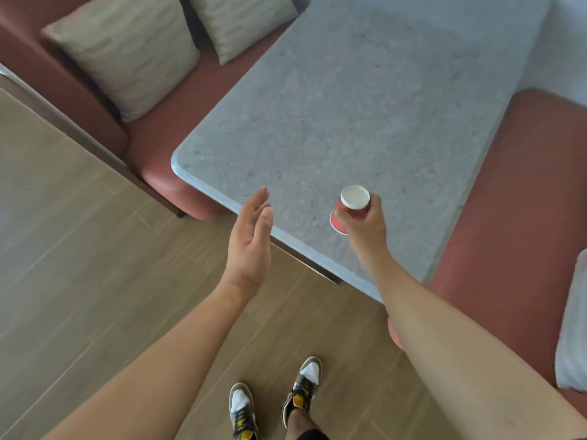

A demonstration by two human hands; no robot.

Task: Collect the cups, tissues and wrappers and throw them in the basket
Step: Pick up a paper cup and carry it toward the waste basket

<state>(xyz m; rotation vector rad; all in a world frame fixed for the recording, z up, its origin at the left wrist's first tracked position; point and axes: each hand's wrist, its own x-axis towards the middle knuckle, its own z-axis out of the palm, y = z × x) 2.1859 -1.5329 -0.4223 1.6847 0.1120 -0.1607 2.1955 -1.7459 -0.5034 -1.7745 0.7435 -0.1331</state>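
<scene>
A small red paper cup [349, 207] with a white bottom is tilted, its base pointing up and its mouth toward the lower left. My right hand [365, 227] grips it around the body, above the near end of the grey speckled table [349, 106]. My left hand [252, 242] hovers over the table's near corner edge, to the left of the cup, fingers straight and together, palm facing right, holding nothing. No basket, tissues or wrappers show in this view.
A red bench seat [190, 100] with two beige cushions [127, 55] runs along the table's left side. Another red seat [514, 201] lies on the right with a pale cushion [571, 328]. Wooden floor [79, 265] spreads below, my shoes [273, 398] on it.
</scene>
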